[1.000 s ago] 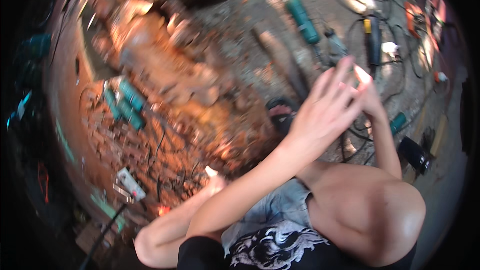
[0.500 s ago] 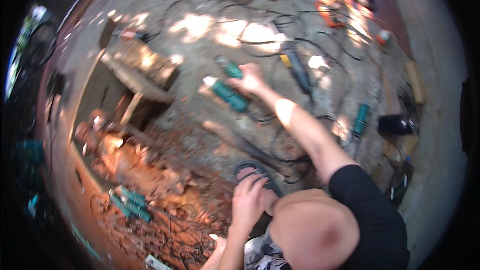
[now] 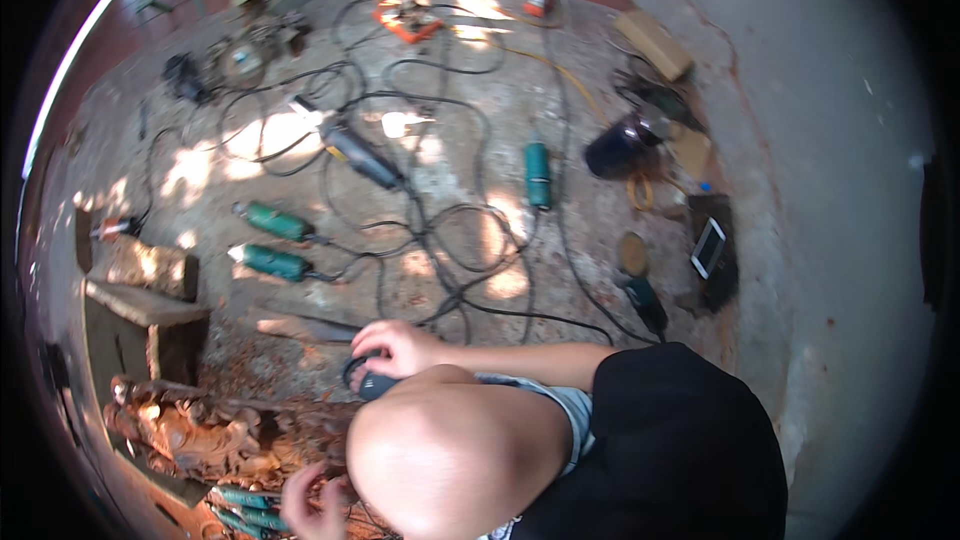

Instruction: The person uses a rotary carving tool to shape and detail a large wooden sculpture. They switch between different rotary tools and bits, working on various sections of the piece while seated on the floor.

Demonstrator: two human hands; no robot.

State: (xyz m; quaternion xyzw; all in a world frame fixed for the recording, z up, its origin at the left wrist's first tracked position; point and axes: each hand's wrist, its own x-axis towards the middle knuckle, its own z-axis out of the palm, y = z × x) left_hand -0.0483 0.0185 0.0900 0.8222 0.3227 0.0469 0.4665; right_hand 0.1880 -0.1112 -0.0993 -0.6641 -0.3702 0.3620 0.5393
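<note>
My right hand (image 3: 398, 348) hangs over my sandalled foot (image 3: 375, 383), its bent fingers apart and no tool in them. Low in the view, beside my knee, is my left hand (image 3: 312, 505), blurred, with fingers loosely curled and apart; nothing shows in it. Close to it lie several green corded tools (image 3: 245, 510) and a reddish-brown wood carving (image 3: 205, 430). Ahead on the floor, two green die grinders (image 3: 275, 262) lie side by side, apart from my hands. A long wooden piece (image 3: 305, 328) lies just beyond my right hand.
Black cords (image 3: 455, 292) tangle across the concrete. A dark blue power tool (image 3: 360, 155), another green grinder (image 3: 538, 175) and an angle grinder (image 3: 645, 302) lie among them. At right are a dark jar (image 3: 618, 147), a phone (image 3: 709, 248) and a wood block (image 3: 655, 43). Wooden boards (image 3: 150, 300) stand left.
My right hand has come back from the green die grinders to beside my foot. My left hand has moved lower, away from the foot. The view has swung to the right.
</note>
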